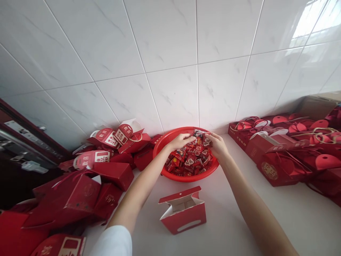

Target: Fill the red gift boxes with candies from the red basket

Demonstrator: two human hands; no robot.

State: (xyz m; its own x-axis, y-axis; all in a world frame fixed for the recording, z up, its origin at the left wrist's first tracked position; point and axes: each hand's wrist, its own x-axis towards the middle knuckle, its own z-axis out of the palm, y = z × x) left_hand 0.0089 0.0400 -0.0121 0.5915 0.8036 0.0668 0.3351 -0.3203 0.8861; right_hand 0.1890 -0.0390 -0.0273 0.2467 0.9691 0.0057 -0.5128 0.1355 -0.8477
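Note:
A red plastic basket point(157, 151) holds many small red wrapped candies point(189, 161). My left hand point(181, 141) reaches over its far left side, fingers stretched out and touching the wrappers. At the far right side, my right hand point(217, 145) has its fingers closed on a dark red candy packet point(207, 141) with white lettering. Another dark packet with a printed figure point(197, 133) lies between the two hands. In front of the basket stands a red gift box point(185, 217), its top open and its white inside showing.
Red gift boxes point(71, 195) with white printed labels lie piled on the left. More red boxes point(274, 167) with cord handles stand in rows on the right. A white tiled wall point(170, 96) rises behind the white tabletop point(231, 217). Dark-framed metal hardware point(29, 156) is at far left.

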